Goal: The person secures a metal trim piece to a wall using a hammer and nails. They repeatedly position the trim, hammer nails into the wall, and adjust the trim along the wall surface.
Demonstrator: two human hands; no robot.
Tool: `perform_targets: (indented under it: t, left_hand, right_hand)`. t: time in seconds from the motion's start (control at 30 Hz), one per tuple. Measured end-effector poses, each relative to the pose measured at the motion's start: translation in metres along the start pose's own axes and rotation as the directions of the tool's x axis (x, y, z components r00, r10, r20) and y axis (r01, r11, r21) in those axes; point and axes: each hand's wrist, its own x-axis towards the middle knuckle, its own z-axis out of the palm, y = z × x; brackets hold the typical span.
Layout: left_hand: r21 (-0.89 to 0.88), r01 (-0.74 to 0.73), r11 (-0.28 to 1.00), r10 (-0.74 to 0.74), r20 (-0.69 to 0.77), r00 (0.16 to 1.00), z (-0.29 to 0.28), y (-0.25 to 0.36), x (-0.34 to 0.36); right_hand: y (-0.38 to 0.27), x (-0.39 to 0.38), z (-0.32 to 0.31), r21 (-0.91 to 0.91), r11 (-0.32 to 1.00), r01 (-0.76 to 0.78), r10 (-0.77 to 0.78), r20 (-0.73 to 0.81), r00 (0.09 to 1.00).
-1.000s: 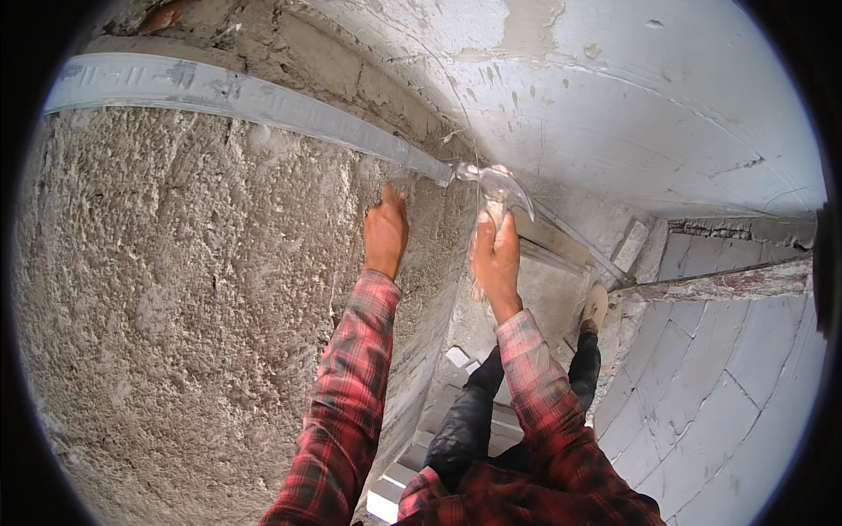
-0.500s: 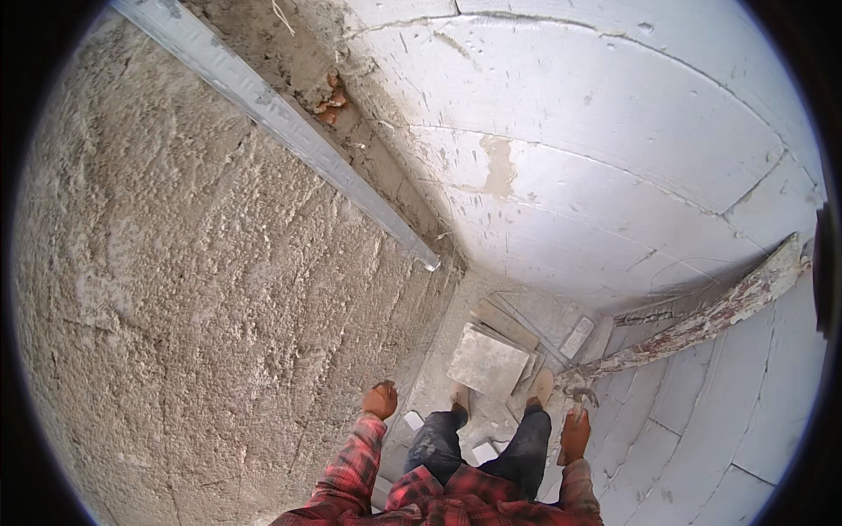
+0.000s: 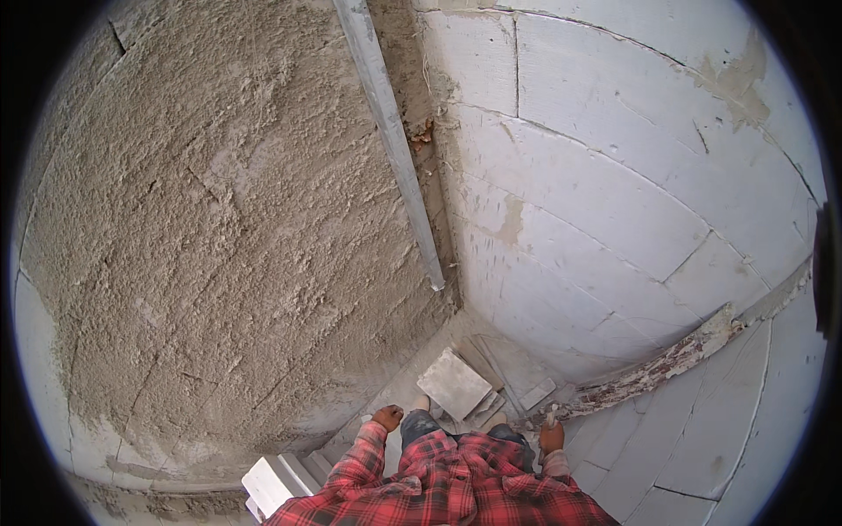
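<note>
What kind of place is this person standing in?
Likely a building site, in an unfinished room corner: a rough plastered wall, a bare block wall, a metal rail at the corner, and loose slabs on the floor.

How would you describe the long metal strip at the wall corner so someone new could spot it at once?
Find the inner corner where the rough grey plastered wall meets the white block wall. The long metal strip runs down along that corner, ending above the floor rubble. It is the only smooth, straight, pale grey piece there; the plank on the right is crusted and rough.
</note>
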Motion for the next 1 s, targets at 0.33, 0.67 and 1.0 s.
perform_targets:
  t: [0.33,0.67,1.0]
  left_hand:
    - [-0.063,0.139,0.988,-0.134,0.081,0.988,0.032,0.017,-0.008]
    - [-0.099,0.071,0.993,-0.064,0.068,0.996,0.034,0.027,0.012]
    - [-0.035,-0.081,0.996,0.084,0.083,0.993,0.038,0.048,0.013]
  right_hand:
    - [-0.023,0.039,-0.027,-0.198,0.969,-0.150,0.200,0.265,0.943]
    - [-0.051,-0.011,-0.095,-0.372,0.928,0.025,0.277,0.732,0.623]
    - [-0.047,-0.028,-0.095,-0.436,0.896,0.077,0.311,0.745,0.590]
